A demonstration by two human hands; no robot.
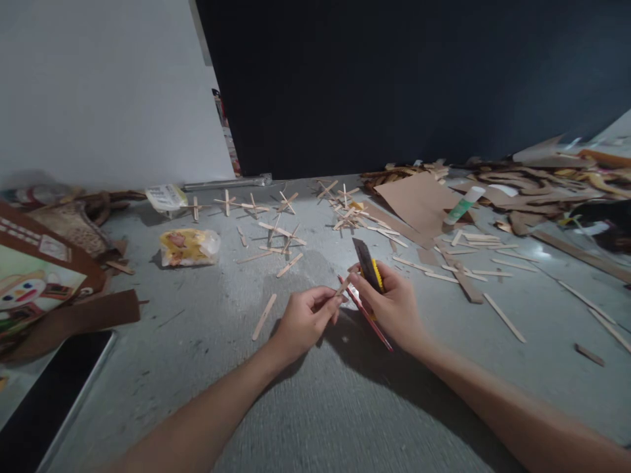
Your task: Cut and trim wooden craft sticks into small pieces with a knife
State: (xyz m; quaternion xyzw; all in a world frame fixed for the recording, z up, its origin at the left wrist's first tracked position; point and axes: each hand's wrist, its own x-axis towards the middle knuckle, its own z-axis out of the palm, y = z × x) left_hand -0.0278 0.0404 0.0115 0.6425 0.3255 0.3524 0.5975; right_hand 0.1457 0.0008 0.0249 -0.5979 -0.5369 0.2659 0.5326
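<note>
My left hand (306,318) is closed, pinching a small wooden stick (344,285) by its end. My right hand (391,303) is closed on a utility knife (369,264) with a yellow and black handle, blade end pointing up, and on a thin red strip (371,318) slanting down to the right. The two hands meet at the small stick, just above the grey floor (315,407). A loose popsicle stick (264,316) lies left of my left hand.
Many wooden sticks and glued stick crosses (276,230) are scattered ahead. Cardboard pieces (419,200) and a glue stick (463,204) lie at the right. Plastic bags (189,246), a picture box (34,282) and a dark tablet (54,394) sit at the left. A dark panel (394,85) stands behind.
</note>
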